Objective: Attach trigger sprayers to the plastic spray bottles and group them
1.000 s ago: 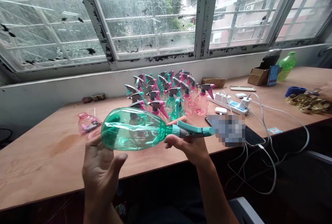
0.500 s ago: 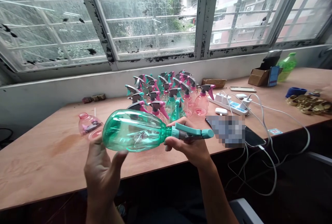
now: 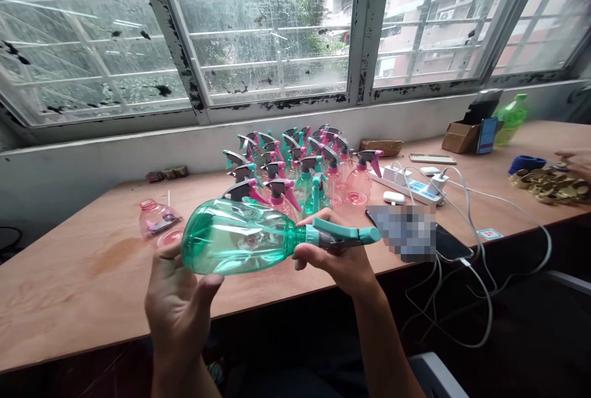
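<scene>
A translucent green spray bottle [image 3: 240, 237] lies sideways in the air above the table's front edge, its teal and grey trigger head pointing right. My right hand [image 3: 339, 262] is closed around its neck, just below the head. At the rounded base, my left hand [image 3: 178, 293] cups the bottle, thumb along the lower edge and fingers partly hidden behind it. Behind it stand several pink and green spray bottles [image 3: 357, 186] with trigger heads. To the left, a headless pink bottle [image 3: 157, 218] lies tilted on the table, a grey and pink part by it.
On the wooden table [image 3: 69, 275] at right are a white power strip [image 3: 410, 186] with cables, a phone [image 3: 450, 241] and a blurred flat item. Farther right sit a cardboard box [image 3: 462, 135], a green bottle [image 3: 512, 118] and golden pieces [image 3: 554, 186] near another person's hand.
The green bottle has turned about its long axis and its body has dipped slightly. My left hand has shifted a little left and down. At far right, the other person's hand has moved.
</scene>
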The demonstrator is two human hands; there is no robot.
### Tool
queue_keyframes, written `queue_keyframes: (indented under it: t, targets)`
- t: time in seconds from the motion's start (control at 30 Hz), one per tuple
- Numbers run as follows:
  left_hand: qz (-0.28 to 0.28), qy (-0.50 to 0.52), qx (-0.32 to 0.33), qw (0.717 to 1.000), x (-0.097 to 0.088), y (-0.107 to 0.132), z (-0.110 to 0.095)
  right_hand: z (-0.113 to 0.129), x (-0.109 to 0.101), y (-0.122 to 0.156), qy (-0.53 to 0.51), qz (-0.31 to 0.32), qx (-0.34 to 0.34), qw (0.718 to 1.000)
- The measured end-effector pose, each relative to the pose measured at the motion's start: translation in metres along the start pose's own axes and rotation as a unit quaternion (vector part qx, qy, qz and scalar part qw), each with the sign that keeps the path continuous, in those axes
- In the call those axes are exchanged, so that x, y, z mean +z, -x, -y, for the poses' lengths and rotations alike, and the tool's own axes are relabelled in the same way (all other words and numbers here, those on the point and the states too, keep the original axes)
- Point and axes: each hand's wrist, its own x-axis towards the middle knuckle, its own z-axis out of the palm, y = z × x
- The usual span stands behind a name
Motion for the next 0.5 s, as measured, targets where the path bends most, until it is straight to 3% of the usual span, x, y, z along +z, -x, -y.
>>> queue_keyframes:
  t: [0.13,0.33,0.5]
  targets:
    - [0.001,0.013,0.0,1.0,0.005,-0.001,-0.003,0.0,0.003,-0.001,-0.004,-0.007,-0.013,1.0]
    - [0.052,-0.024,0.039,0.998,0.014,-0.002,-0.01,-0.001,0.0,-0.004,-0.009,-0.031,-0.059,0.998]
    - [0.062,-0.041,0.002,0.997,0.012,0.0,-0.015,0.0,-0.003,-0.002,0.001,-0.02,-0.032,0.999]
